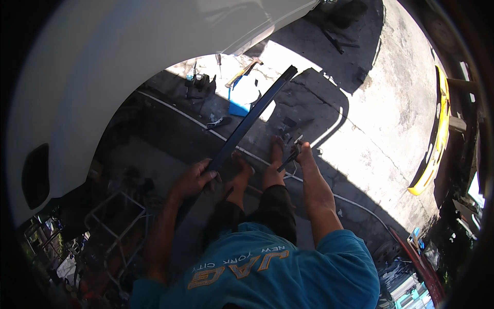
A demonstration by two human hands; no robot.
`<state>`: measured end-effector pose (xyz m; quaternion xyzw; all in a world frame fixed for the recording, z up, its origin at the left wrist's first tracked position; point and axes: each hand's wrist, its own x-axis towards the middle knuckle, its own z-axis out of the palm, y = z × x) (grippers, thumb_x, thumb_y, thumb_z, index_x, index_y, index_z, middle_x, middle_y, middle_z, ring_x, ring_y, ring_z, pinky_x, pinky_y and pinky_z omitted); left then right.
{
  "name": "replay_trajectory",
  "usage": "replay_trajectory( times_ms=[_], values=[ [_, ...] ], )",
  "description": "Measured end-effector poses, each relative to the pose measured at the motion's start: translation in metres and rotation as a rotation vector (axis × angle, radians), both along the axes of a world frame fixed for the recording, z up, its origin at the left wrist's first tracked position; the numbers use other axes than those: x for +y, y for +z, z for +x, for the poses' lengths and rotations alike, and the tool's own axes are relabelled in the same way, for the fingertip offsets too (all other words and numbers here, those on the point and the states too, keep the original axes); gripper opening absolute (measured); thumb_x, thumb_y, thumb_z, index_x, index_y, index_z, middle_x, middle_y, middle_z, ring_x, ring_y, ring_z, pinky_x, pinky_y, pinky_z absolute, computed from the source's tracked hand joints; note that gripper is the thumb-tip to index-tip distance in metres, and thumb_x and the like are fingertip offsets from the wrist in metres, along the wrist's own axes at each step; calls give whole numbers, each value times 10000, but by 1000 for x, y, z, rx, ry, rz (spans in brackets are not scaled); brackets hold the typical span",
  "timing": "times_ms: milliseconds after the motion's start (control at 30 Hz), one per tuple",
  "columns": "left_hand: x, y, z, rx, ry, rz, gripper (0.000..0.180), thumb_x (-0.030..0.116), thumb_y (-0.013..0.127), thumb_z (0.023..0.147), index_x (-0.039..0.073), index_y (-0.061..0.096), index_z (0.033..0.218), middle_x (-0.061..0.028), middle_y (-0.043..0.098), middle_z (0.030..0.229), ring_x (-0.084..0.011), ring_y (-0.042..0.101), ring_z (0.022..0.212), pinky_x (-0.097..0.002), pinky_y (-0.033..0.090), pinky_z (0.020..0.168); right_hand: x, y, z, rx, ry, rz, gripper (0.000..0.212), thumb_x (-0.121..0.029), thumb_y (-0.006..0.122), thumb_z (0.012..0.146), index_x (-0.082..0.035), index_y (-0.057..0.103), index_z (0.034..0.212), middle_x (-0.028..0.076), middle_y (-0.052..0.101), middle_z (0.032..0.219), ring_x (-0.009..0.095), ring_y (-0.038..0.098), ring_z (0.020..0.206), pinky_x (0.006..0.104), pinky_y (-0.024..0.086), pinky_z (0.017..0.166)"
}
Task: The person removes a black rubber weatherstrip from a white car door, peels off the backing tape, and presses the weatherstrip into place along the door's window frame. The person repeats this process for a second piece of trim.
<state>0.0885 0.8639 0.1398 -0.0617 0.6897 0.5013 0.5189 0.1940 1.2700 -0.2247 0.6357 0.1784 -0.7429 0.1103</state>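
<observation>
My left hand (194, 179) grips the near end of a long dark blue flat bar (253, 116) that slants up and away over the concrete floor. My right hand (302, 154) is closed around a small dark tool (289, 158) with a metal tip, held just right of the bar. My bare feet (272, 165) stand on the floor between the two hands.
A white car body panel (92, 77) arches over the left. Tools, a hammer (242, 72) and a blue sheet (241, 105) lie on the sunlit concrete behind the bar. A thin white cable (180, 114) crosses the floor. A yellow bumper (437, 139) leans at right. A metal frame (121, 221) stands at lower left.
</observation>
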Motion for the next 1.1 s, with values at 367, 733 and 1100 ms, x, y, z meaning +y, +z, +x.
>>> replay_trajectory(
  times_ms=[367, 733, 1100],
  values=[
    [22, 15, -2, -24, 35, 212, 561, -2, 609, 832, 8, 508, 1383, -118, 688, 1122, -177, 700, 889, -333, 573, 774, -61, 3, -56, 398, 653, 280, 475, -304, 640, 1024, -100, 533, 1439, 72, 669, 1198, 237, 660, 1028, 390, 535, 899],
    [27, 57, -7, 330, -121, 20, 611, 147, 786, 871, 27, 538, 1416, -102, 709, 1058, -176, 696, 902, -351, 563, 819, -84, 262, -74, 860, 624, -117, 624, -472, 556, 1053, -70, 441, 1516, 160, 595, 1414, 311, 595, 1257, 463, 484, 1054],
    [45, 63, -24, 499, -264, -153, 572, 361, 811, 853, 36, 646, 1294, -126, 721, 1027, -217, 706, 928, -402, 555, 811, -64, 350, -161, 976, 274, 142, 230, -184, 516, 1086, -10, 565, 1228, 166, 690, 1127, 294, 696, 1015, 474, 581, 904]
  ],
)
